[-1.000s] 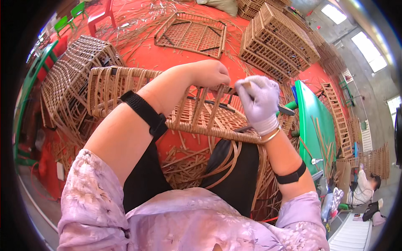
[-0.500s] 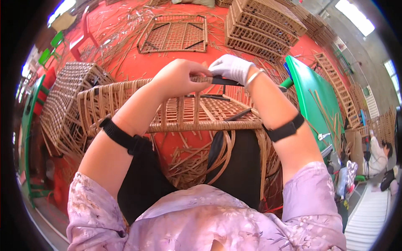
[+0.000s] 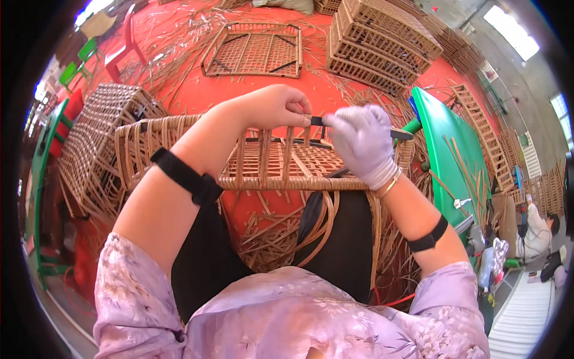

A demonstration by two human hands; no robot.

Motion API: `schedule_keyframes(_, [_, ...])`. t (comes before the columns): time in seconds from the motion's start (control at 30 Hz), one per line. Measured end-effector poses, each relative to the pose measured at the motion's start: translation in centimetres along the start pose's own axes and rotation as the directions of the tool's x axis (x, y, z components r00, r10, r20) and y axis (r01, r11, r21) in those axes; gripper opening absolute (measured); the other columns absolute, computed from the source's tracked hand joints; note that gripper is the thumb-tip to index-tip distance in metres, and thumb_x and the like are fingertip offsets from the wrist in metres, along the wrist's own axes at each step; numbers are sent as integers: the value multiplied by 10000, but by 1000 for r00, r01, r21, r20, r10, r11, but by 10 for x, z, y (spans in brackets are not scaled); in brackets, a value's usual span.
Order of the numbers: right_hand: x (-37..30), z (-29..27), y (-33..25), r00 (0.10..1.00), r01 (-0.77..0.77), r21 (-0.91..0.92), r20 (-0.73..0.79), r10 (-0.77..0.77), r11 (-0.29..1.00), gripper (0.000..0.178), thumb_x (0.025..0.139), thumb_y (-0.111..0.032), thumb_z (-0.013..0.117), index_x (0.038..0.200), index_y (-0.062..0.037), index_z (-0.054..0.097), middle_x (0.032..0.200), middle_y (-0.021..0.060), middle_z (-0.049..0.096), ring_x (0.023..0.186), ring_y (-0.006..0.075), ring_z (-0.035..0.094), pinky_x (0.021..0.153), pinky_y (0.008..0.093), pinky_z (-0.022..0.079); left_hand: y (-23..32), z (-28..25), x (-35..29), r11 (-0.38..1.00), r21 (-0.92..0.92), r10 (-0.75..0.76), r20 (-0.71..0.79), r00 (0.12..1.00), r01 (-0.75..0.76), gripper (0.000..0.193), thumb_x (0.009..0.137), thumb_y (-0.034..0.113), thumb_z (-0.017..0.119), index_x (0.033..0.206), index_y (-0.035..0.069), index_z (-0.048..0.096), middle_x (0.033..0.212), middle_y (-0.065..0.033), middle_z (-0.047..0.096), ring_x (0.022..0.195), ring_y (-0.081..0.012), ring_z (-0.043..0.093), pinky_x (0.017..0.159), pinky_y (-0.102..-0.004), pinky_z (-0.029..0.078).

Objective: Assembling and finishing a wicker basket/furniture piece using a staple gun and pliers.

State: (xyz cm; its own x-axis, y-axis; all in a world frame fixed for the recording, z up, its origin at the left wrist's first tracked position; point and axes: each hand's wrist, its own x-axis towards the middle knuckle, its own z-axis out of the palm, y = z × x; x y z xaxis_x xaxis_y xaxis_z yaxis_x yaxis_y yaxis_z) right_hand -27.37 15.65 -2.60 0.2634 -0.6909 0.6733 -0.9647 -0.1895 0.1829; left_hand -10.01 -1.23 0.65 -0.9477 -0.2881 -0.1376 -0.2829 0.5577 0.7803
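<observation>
A shallow woven wicker basket [image 3: 269,181] stands tilted across my knees, its lattice facing away. Its upper rim is wrapped with cane on the left, and a bare black bar [image 3: 402,135] shows at the right. My left hand [image 3: 278,109], bare, is closed on this rim, thumb and fingers pinching where the wrapping meets the black bar. My right hand [image 3: 362,143], in a white glove, is closed and curled in front of the bar. Blur and the glove hide what it grips, if anything. Loose cane strips [image 3: 326,224] hang from the basket's lower edge over my right leg.
Cane scraps [image 3: 269,242] lie on the red floor between my legs. A lattice basket [image 3: 104,146] stands at left, a green table [image 3: 448,161] at right. Farther off are a flat wicker tray [image 3: 254,54], stacked baskets [image 3: 379,48] and a red chair [image 3: 127,48]. Another person [image 3: 535,233] is at far right.
My right hand has drawn back from the rim beside my left hand, moving right and toward me. My left hand stays at the rim, slightly farther right in view.
</observation>
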Motion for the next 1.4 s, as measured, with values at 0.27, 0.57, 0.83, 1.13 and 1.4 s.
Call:
schedule_keyframes(0.27, [5, 13, -20, 995, 103, -20, 19, -103, 994, 298, 726, -241, 721, 1008, -199, 634, 969, -40, 589, 945, 170, 566, 866, 372, 379, -7, -4, 6, 1000, -25, -15, 22, 1000, 15, 376, 862, 289, 693, 1125, 30, 624, 1015, -83, 690, 918, -137, 624, 782, -296, 495])
schedule_keyframes(0.57, [6, 10, -22, 983, -109, 208, -124, 137, 972, 79, 773, -195, 720, 824, -149, 681, 804, -11, 638, 796, 180, 605, 747, 365, 376, -3, -1, 3, 995, -94, -35, 18, 999, 36, 379, 869, 278, 697, 1136, 29, 597, 977, -72, 696, 857, -114, 613, 720, -269, 476])
schedule_keyframes(0.83, [28, 4, -10, 948, -317, 343, 99, 302, 884, 73, 743, -188, 744, 745, -130, 700, 783, 21, 659, 753, 196, 620, 717, 352, 419, 3, 0, -3, 995, -84, -57, 21, 998, 59, 333, 870, 220, 696, 1125, 29, 601, 986, -68, 699, 889, -111, 622, 753, -268, 488])
schedule_keyframes(1.13, [51, 24, 29, 654, -746, 511, 680, 331, 426, 257, 670, -300, 783, 774, -72, 727, 733, 67, 693, 668, 146, 621, 650, 305, 502, -12, 9, 4, 992, -67, 106, -17, 994, -107, 357, 865, 207, 694, 1163, 20, 638, 1013, -54, 693, 909, -110, 625, 781, -273, 494])
schedule_keyframes(1.4, [50, 26, 31, 626, -775, 519, 707, 329, 360, 258, 704, -326, 767, 838, -106, 750, 771, 63, 694, 706, 156, 629, 697, 310, 515, 5, 17, 6, 998, 10, -64, -155, 986, 67, 328, 837, 331, 705, 936, 19, 732, 696, -23, 636, 665, -85, 575, 613, -284, 452])
